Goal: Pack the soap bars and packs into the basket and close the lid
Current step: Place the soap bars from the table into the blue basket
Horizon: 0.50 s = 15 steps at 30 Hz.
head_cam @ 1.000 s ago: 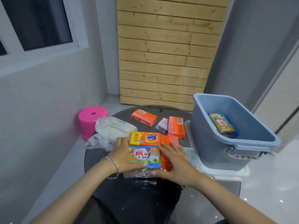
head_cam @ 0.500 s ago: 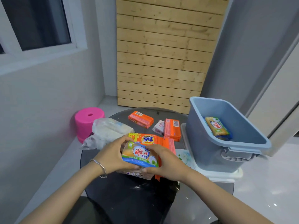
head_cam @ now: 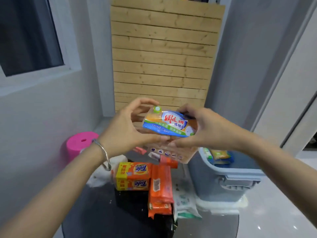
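Note:
A clear-wrapped soap pack with a blue, green and red label (head_cam: 169, 125) is raised high above the table. My left hand (head_cam: 127, 130) grips its left end and my right hand (head_cam: 204, 128) grips its right end, thumbs under it. Below on the dark round table (head_cam: 106, 215) lie a yellow-orange Tide soap pack (head_cam: 133, 176) and long orange soap packs (head_cam: 161, 185). The blue-grey basket (head_cam: 223, 182) stands at the right, open, with a soap pack (head_cam: 218, 155) inside.
A white lid (head_cam: 221, 205) lies under the basket. A white printed packet (head_cam: 184, 201) and a white plastic bag (head_cam: 103, 176) rest on the table. A pink stool (head_cam: 77, 143) stands at the left by the wall. A wooden slat panel (head_cam: 163, 57) leans behind.
Both hands have lifted the labelled soap pack off the table, up and toward the basket side. The camera view has tilted, so the table sits lower in frame.

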### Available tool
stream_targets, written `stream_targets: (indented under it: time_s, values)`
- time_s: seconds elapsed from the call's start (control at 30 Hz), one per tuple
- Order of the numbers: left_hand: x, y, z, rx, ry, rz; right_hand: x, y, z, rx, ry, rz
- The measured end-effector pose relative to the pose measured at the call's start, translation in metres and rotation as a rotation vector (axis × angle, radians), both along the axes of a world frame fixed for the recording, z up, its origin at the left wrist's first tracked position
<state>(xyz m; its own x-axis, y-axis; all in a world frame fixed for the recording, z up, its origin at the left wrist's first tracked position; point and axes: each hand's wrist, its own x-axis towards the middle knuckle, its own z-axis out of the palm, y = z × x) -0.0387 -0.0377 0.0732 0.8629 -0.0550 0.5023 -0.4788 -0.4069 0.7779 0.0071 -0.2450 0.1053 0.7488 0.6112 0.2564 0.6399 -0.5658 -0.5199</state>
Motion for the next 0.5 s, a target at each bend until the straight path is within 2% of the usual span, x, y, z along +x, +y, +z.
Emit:
stream_targets:
  time_s: [0.13, 0.27, 0.4, 0.5]
  values:
    - [0.039, -0.047, 0.002, -0.202, -0.004, -0.141, 0.028, -0.050, 0.023, 0.061, 0.021, -0.059]
    - [0.078, -0.089, -0.039, -0.385, 0.259, -0.156, 0.054, -0.101, 0.015, -0.027, 0.063, -0.147]
    - [0.105, -0.126, -0.095, -0.407, 0.486, -0.145, 0.080, -0.137, -0.013, -0.128, 0.132, -0.229]
    - [0.119, -0.142, -0.111, -0.445, 0.535, -0.146, 0.094, -0.146, -0.035, -0.289, 0.167, -0.226]
